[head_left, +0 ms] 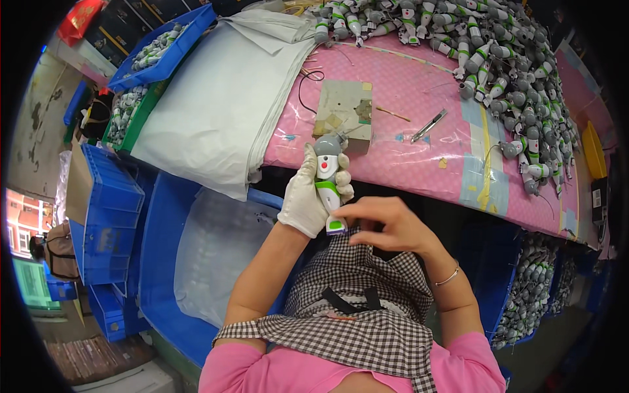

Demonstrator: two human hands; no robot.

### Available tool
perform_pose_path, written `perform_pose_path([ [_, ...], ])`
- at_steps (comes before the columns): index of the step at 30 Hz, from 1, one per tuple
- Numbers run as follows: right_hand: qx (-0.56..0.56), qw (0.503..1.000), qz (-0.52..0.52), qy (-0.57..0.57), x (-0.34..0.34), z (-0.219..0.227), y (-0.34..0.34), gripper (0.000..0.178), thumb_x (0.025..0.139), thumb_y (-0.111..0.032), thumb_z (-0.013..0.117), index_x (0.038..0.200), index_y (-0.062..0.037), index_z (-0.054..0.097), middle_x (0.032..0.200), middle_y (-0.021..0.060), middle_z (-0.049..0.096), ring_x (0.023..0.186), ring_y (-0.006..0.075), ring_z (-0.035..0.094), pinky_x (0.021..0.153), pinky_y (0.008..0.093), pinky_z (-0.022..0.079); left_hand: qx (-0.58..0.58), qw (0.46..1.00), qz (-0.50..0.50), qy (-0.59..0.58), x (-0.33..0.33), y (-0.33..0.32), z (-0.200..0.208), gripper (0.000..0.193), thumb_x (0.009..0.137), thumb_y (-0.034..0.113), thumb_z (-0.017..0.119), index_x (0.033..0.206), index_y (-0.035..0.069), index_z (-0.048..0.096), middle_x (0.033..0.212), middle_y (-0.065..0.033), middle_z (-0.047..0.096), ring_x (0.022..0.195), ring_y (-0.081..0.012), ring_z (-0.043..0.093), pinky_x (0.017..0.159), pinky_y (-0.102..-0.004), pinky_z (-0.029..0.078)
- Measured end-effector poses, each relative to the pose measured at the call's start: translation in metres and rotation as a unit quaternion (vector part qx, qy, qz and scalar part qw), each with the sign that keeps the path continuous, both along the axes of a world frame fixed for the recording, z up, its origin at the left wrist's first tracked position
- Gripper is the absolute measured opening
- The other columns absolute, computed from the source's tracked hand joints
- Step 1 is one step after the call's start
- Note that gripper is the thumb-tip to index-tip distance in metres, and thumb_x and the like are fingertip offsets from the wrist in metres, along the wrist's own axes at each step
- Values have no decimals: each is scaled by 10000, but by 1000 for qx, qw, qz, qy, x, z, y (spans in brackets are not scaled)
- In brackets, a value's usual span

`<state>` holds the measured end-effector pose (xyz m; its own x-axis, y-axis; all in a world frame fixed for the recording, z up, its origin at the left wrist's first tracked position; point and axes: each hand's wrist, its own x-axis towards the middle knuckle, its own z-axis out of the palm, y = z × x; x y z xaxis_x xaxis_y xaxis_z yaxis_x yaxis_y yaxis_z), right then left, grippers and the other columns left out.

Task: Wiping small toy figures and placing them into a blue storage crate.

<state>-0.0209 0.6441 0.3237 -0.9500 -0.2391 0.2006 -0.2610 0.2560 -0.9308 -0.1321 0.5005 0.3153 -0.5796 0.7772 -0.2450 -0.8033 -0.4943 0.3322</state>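
Note:
My left hand point(303, 202), in a white glove, is closed around a handheld device point(325, 165) with a round grey head, white body, red button and green bands. It is held nearly upright in the picture, grey head toward the table. My bare right hand point(392, 223) is at the device's lower end, fingers bent and apart. Its index fingertip is at or very near the white casing; I cannot tell whether it touches. Just beyond the grey head stands a worn metal box point(341, 98) with a dark cable.
A utility knife point(429, 126) and a thin stick point(393, 114) lie on the pink table cover point(406, 157). Similar devices point(517, 78) are heaped at the far right. White sheets point(216, 98) cover the table's left. A blue tub point(154, 275) stands below, near stacked blue crates point(108, 209).

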Motion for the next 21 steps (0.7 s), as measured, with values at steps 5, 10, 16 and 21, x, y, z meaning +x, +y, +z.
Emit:
perform_pose_path([
  [5, -276, 908, -271, -161, -22, -3, 32, 294, 903, -189, 531, 1079, 41, 586, 856, 101, 651, 536, 93, 584, 478, 200, 471, -73, 996, -35, 41, 15, -3, -2, 536, 930, 503, 342, 1216, 66, 465, 848, -46, 569, 573, -108, 422, 524, -254, 347],
  [10, -459, 822, -300, -154, -43, -12, 42, 339, 878, -211, 577, 1113, 33, 565, 984, 117, 646, 555, 87, 594, 504, 200, 489, -123, 985, -71, 101, 30, -5, -12, 509, 942, 490, 320, 1150, 62, 500, 848, -80, 584, 565, -137, 478, 526, -267, 369],
  [16, -495, 787, -313, -193, -51, -10, 49, 267, 857, -172, 586, 1050, 13, 599, 859, 57, 639, 476, 58, 512, 445, 172, 429, -29, 977, -198, -75, 18, -5, -13, 593, 925, 532, 325, 1186, 22, 476, 810, -67, 593, 582, -133, 536, 547, -268, 450],
  [21, -302, 893, -302, -144, -62, -11, 56, 206, 834, -159, 618, 956, 1, 661, 689, -13, 548, 431, 30, 380, 397, 192, 301, -10, 961, -223, -164, 20, 2, -16, 696, 886, 598, 348, 1230, 1, 449, 839, -68, 588, 606, -146, 549, 517, -279, 454],
])
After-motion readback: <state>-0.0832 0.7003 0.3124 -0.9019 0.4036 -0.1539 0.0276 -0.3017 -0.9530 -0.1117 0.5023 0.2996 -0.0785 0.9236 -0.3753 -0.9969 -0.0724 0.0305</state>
